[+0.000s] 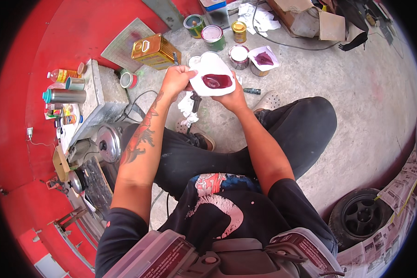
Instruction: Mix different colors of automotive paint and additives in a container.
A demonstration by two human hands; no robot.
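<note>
In front of me, at the upper middle, I hold a white paper cone (210,62) with glossy dark red paint inside. My left hand (177,78) is closed, its thumb pinching the paper's left edge. Under its lower right side, my right hand (230,96) curls around, the fingers partly hidden by the paper. A dark handle-like piece (196,101) shows just below the left hand; whether I hold it I cannot tell. Beyond the right hand, another white paper (273,54) stained dark red rests on a can (259,72). An open paint can (239,56) stands beside it.
Several paint cans, among them a green one (213,39) and a yellow one (239,32), stand farther back near a golden rectangular tin (156,51). At left, a concrete block (109,90) bears a thermos (65,96) and bottles. A wheel (360,215) lies at lower right.
</note>
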